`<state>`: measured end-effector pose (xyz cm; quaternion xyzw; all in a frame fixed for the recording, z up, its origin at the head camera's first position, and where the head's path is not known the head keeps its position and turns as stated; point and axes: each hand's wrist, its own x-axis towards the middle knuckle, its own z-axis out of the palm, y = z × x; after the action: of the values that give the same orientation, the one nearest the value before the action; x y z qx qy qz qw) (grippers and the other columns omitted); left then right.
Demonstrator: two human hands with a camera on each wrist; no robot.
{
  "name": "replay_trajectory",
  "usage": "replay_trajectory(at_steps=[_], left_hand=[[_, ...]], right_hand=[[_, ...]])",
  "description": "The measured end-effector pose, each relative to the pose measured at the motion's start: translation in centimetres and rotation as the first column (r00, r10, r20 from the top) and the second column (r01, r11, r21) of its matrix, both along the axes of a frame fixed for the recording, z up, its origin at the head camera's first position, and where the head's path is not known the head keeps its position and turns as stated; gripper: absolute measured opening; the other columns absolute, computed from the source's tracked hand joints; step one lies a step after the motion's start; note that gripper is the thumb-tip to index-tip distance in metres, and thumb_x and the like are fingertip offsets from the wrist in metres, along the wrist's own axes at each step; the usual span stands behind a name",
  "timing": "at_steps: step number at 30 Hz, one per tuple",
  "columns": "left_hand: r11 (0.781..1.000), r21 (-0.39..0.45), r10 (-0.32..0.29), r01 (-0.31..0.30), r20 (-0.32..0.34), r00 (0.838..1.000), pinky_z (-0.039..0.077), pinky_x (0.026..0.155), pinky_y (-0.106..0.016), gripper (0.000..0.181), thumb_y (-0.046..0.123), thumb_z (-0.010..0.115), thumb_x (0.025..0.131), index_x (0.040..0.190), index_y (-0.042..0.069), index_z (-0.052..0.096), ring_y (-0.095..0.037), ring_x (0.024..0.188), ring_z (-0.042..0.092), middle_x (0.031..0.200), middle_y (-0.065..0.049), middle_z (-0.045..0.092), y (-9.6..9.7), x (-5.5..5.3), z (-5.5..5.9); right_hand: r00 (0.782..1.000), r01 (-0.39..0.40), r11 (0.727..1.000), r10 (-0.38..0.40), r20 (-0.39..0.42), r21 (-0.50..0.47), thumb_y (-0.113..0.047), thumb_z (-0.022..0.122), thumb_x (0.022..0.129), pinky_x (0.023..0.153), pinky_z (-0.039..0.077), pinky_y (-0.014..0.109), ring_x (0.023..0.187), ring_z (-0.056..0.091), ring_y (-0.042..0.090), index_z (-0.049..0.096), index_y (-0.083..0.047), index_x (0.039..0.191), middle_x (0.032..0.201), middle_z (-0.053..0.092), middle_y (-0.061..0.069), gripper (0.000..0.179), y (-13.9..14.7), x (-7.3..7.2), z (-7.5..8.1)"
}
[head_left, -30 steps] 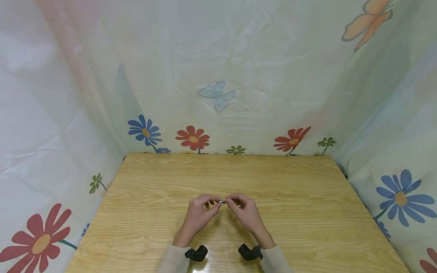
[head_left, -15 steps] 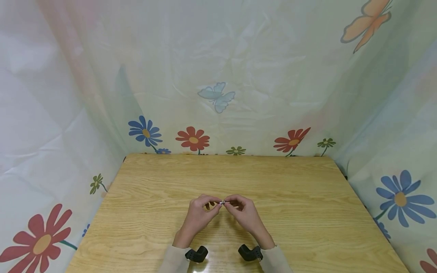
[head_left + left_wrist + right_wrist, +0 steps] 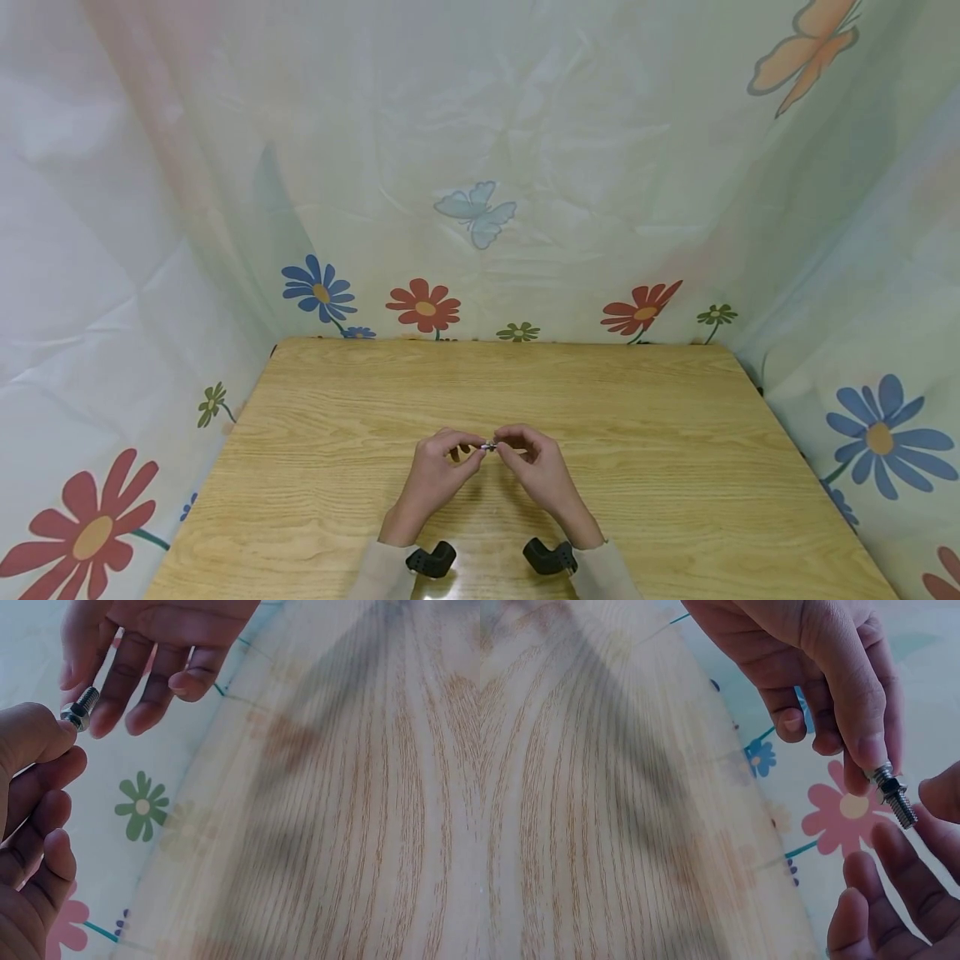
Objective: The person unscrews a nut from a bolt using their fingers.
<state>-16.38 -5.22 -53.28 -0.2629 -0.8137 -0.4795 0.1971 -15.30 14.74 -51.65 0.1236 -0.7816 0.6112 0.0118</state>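
A small silvery bolt with a nut on its thread is held up between both hands, over the middle of the table. My left hand pinches one end between thumb and fingers, hiding that end. In the right wrist view, thread shows on both sides of the nut. My right hand is around the free end, its thumb and fingers parted beside the bolt tip. From the left wrist view, the right hand's other fingers hang loosely, and the bolt points towards that hand.
The wood-grain table extends beneath both hands. Pale curtains printed with flowers and butterflies surround its back and sides. A black wrist device sits at each cuff, the left one and the right one.
The right fingertips came in to the left over the bolt, then drew back slightly to the right, parting around its end. The left hand stays nearly still, keeping its pinch.
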Motion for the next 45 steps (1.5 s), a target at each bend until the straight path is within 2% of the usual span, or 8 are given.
replay_trajectory(at_steps=[6,14,20,25,34,39,41,45], left_hand=[[1.0,0.009,0.002,-0.002,0.009,1.0,0.057,0.065,-0.025,0.012,0.007,0.081,0.088,0.098,0.012,0.08,-0.014,0.078,0.068,0.091,0.0,0.077,0.03,0.11,0.27],[1.0,0.013,-0.007,0.007,0.015,1.0,0.058,0.065,-0.027,0.011,0.008,0.081,0.089,0.099,0.013,0.081,-0.013,0.079,0.068,0.091,0.001,0.077,0.22,0.16,0.35],[1.0,0.0,-0.008,0.008,0.033,0.999,0.057,0.065,-0.026,0.011,0.009,0.08,0.09,0.1,0.013,0.08,-0.017,0.079,0.068,0.091,0.001,0.077,0.23,0.31,0.39],[1.0,0.001,-0.012,0.012,0.041,0.999,0.057,0.065,-0.027,0.011,0.009,0.08,0.09,0.1,0.014,0.08,-0.017,0.079,0.068,0.092,0.002,0.077,0.21,0.29,0.35],[1.0,0.018,-0.02,0.019,0.021,1.0,0.057,0.064,-0.027,0.013,0.006,0.08,0.089,0.1,0.013,0.08,-0.017,0.078,0.068,0.091,0.0,0.078,0.2,0.1,0.11],[1.0,0.013,-0.011,0.011,0.023,1.0,0.057,0.064,-0.028,0.013,0.006,0.081,0.088,0.099,0.012,0.08,-0.016,0.078,0.068,0.091,0.0,0.077,0.21,0.18,0.17],[1.0,0.011,-0.006,0.006,0.032,0.999,0.058,0.065,-0.029,0.013,0.006,0.081,0.088,0.099,0.012,0.08,-0.018,0.079,0.068,0.091,0.0,0.077,0.21,0.23,0.28],[1.0,0.015,-0.005,0.005,0.006,1.0,0.057,0.064,-0.029,0.012,0.005,0.08,0.088,0.099,0.011,0.08,-0.022,0.078,0.068,0.091,0.0,0.077,0.19,0.2,0.29]], right_hand=[[0.997,0.056,0.998,-0.057,0.042,0.021,-0.023,0.068,0.101,0.074,0.056,0.025,0.093,0.069,0.027,0.075,-0.006,0.11,0.104,0.074,0.01,0.021,-0.11,0.05,0.04],[0.999,0.026,0.998,-0.027,0.018,0.062,-0.025,0.068,0.101,0.071,0.056,0.025,0.092,0.07,0.033,0.077,-0.013,0.104,0.102,0.075,0.016,0.015,-0.04,-0.01,-0.29],[0.999,0.017,0.999,-0.018,0.026,0.05,-0.023,0.07,0.1,0.074,0.057,0.025,0.091,0.071,0.02,0.076,-0.011,0.106,0.103,0.075,0.008,0.015,-0.05,-0.04,-0.28],[0.999,-0.003,0.999,0.002,0.044,0.033,-0.021,0.071,0.099,0.076,0.057,0.025,0.093,0.069,0.015,0.074,-0.01,0.109,0.106,0.073,0.01,0.016,-0.03,-0.01,-0.18],[1.0,-0.021,1.0,0.021,0.013,0.018,-0.018,0.072,0.098,0.08,0.058,0.025,0.1,0.067,0.013,0.073,-0.008,0.11,0.111,0.072,0.012,0.016,0.1,-0.15,-0.42],[1.0,-0.022,1.0,0.022,0.002,-0.003,-0.016,0.07,0.099,0.08,0.058,0.026,0.103,0.066,0.014,0.072,-0.002,0.113,0.113,0.071,0.014,0.02,0.09,-0.03,-0.23],[1.0,-0.005,1.0,0.005,0.007,-0.004,-0.017,0.069,0.1,0.081,0.057,0.026,0.103,0.067,0.014,0.071,-0.001,0.115,0.114,0.071,0.013,0.022,0.04,0.04,-0.11],[0.998,0.049,0.999,-0.05,0.027,0.02,-0.021,0.068,0.101,0.079,0.057,0.025,0.098,0.068,0.015,0.073,-0.003,0.114,0.11,0.073,0.009,0.023,-0.07,0.1,0.05]])
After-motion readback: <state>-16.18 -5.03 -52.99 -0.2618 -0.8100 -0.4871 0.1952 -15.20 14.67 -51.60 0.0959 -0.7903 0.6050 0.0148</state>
